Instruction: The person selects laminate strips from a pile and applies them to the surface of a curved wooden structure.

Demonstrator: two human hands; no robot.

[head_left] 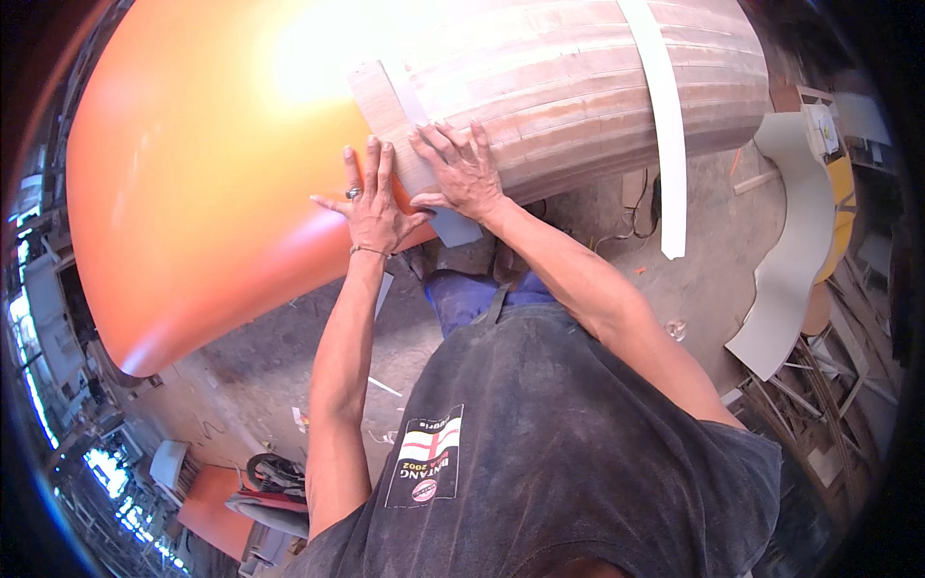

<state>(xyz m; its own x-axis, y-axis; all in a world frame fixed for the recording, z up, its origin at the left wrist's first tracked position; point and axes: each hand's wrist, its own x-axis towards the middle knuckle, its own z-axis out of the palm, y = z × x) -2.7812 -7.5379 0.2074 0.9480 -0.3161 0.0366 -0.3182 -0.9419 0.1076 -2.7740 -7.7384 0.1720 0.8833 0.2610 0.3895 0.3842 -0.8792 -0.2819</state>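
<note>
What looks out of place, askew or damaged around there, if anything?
Nothing looks clearly damaged or spilled near the left hand or right hand. The white strip looks somewhat odd: its lower end hangs past the edge of the ribbed surface. A pale scrap on the floor looks stray.

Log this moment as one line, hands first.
left hand: spread on orange panel; right hand: spread on slatted form; brown strip: between the hands; white strip: draped over slatted form
</note>
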